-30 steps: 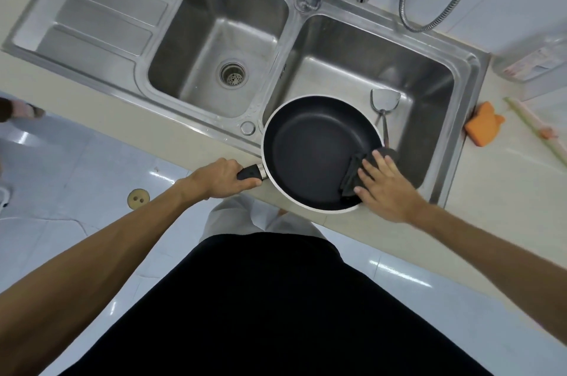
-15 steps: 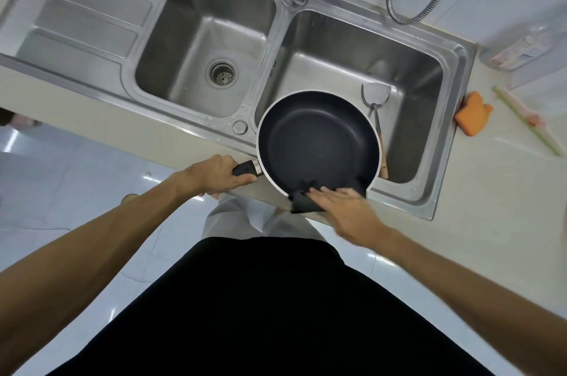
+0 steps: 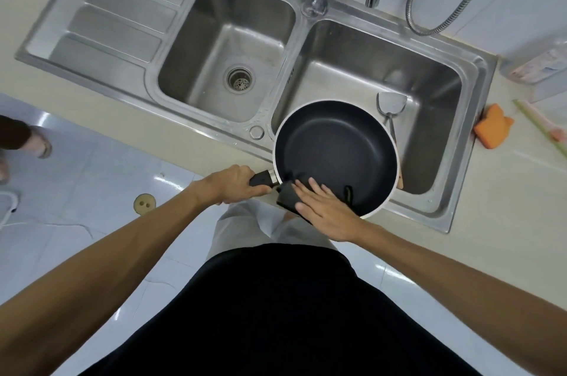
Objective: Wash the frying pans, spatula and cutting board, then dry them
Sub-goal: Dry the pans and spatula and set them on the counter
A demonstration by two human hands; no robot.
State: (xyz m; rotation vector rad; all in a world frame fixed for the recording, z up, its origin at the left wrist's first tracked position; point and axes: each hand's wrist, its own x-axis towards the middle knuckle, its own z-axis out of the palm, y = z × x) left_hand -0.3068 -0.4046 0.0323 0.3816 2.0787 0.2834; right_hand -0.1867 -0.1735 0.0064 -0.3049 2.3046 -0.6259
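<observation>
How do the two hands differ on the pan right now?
The left hand grips the handle of the frying pan, fingers curled; the right hand lies flat, fingers straight, pressing a dark cloth. The left hand is outside the pan; the right hand reaches over its near rim. Both work on the same pan.
</observation>
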